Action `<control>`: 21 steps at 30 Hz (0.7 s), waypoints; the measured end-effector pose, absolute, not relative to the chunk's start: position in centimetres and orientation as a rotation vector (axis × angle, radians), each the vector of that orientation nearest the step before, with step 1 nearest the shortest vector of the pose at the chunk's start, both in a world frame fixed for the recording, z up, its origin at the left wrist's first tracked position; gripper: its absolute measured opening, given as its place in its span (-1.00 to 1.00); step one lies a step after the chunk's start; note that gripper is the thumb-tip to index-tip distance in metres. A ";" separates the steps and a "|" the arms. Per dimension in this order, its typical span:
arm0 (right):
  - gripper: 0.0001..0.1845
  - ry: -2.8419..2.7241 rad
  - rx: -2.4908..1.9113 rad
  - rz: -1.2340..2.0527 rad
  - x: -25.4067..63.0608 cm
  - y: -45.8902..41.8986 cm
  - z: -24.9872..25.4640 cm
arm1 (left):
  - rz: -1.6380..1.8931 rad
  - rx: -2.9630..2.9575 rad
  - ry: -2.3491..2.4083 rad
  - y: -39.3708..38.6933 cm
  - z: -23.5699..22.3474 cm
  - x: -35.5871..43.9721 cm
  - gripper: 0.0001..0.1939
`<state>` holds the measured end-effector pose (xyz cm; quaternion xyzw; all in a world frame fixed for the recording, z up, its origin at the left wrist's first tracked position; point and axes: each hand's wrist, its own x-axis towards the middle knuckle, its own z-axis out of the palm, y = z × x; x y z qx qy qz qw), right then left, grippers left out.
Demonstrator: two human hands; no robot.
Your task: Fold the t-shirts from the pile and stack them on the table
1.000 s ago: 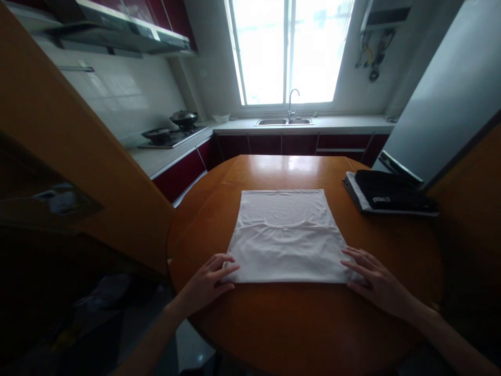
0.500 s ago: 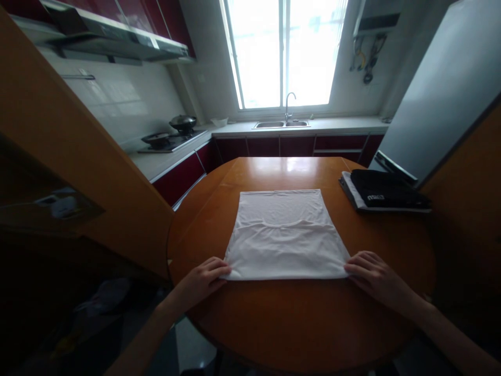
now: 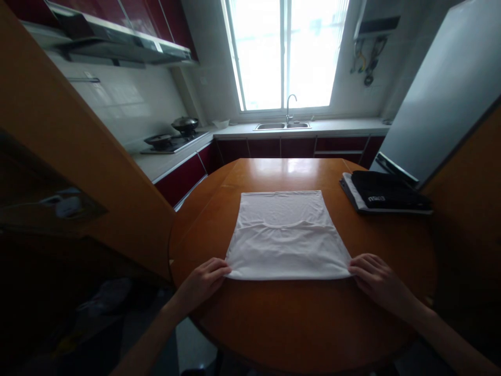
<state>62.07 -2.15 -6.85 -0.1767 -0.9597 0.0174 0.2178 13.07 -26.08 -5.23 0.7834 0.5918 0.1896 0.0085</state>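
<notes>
A white shirt (image 3: 287, 250) lies on the wooden table, folded over so that its neckline edge runs across the middle of the cloth. Its near edge is a straight fold. My left hand (image 3: 207, 279) pinches the near left corner between thumb and fingers. At the opposite end of that fold, my right hand (image 3: 378, 279) grips the near right corner the same way. The cloth lies flat with slight wrinkles between the two hands.
A stack of folded dark and white clothes (image 3: 387, 193) sits at the table's right side. The round table (image 3: 297, 329) has a straight far edge. Beyond it are a counter with a sink (image 3: 285, 126), a stove with pans (image 3: 172, 141), and a fridge (image 3: 434, 94).
My right hand has shifted slightly to the right with its corner of the shirt. The left hand stays nearly in place, and the view has moved a little.
</notes>
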 end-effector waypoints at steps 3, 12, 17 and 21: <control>-0.78 -2.600 -0.502 0.051 62.0 -2.6 -6.5 | 0.613 2.502 1.858 -26.3 -4.9 13.2 -0.75; -0.80 -2.463 -0.510 0.251 62.5 -4.0 -4.4 | 0.716 2.389 1.706 -28.0 -0.8 14.9 -0.69; -0.90 -2.327 -0.520 0.557 62.9 -4.8 -3.1 | 0.862 2.180 1.639 -29.3 0.9 15.4 -0.76; -0.89 -2.150 -0.554 0.763 62.6 -4.4 -1.6 | 1.039 2.044 1.575 -29.0 1.7 14.7 -0.79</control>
